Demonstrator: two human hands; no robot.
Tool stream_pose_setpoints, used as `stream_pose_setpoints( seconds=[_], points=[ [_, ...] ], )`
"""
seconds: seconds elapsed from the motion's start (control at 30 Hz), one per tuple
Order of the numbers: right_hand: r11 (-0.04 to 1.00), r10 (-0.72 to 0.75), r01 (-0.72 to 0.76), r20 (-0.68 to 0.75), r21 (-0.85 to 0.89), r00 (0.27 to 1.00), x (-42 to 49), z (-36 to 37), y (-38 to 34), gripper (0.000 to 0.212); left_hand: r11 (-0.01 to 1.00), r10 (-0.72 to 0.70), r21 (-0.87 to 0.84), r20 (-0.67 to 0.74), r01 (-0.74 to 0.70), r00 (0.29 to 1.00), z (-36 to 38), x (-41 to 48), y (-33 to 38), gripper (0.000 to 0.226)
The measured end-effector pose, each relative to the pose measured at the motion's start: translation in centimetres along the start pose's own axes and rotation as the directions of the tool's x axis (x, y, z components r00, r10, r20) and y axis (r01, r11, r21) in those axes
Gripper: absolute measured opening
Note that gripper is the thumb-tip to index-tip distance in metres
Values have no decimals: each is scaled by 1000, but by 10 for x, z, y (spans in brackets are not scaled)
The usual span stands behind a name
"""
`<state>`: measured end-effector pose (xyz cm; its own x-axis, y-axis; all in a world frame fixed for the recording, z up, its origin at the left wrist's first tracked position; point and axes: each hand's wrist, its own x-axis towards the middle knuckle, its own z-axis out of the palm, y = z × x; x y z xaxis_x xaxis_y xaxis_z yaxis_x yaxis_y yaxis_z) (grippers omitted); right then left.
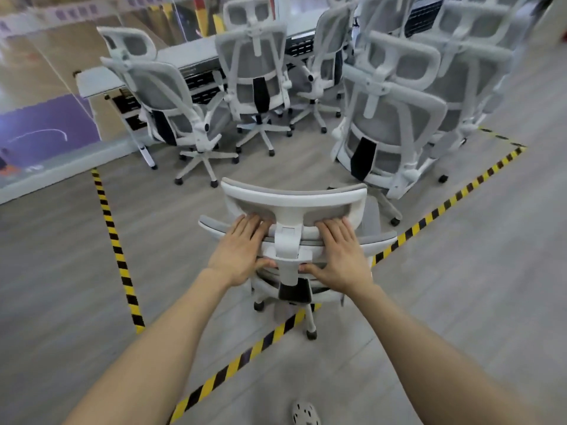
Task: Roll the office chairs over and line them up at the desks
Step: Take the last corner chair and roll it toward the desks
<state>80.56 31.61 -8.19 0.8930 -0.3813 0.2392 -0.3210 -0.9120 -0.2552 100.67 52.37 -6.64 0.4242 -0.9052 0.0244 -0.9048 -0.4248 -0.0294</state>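
A white office chair with grey mesh (291, 197) stands right in front of me, its back toward me, over the striped floor tape. My left hand (242, 246) grips the top of its backrest left of the centre post, fingers over the edge and thumb underneath. My right hand (339, 253) grips the same edge right of the post. A long grey desk (190, 53) runs across the back. Three matching chairs stand at it: one at the left (159, 90), one in the middle (254, 65), one turned sideways (325, 56).
More chairs crowd the right side, the nearest (389, 118) close to my chair's right front. Yellow-black tape (116, 246) marks a floor zone. A glass wall (46, 102) closes the left. One shoe (305, 414) shows at the bottom edge.
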Motion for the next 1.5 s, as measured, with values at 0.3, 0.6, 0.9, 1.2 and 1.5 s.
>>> stream_pose_setpoints(
  seconds=[0.3, 0.6, 0.9, 1.2, 1.5],
  points=[
    [962, 232, -239, -71, -128, 970, 102, 31, -6, 115, 961, 271, -16, -127, -275, 954, 16, 134, -104, 98],
    [858, 497, -510, -153, -61, 854, 185, 56, -56, 116, 830, 551, -15, -132, -557, 824, 21, 246, -201, 101],
    [769, 623, -640, -225, -4, 750, 228, 79, -126, 110, 706, 696, 2, -182, -708, 694, 22, 284, -271, 102],
    [734, 637, -664, -193, -142, 746, 239, 90, -177, 111, 724, 683, -32, -107, -689, 723, 20, 262, -310, 101],
    [550, 779, -796, -189, -252, 598, 274, 129, -313, 62, 810, 582, -42, -56, -585, 811, -22, 198, -404, 59]
  ],
)
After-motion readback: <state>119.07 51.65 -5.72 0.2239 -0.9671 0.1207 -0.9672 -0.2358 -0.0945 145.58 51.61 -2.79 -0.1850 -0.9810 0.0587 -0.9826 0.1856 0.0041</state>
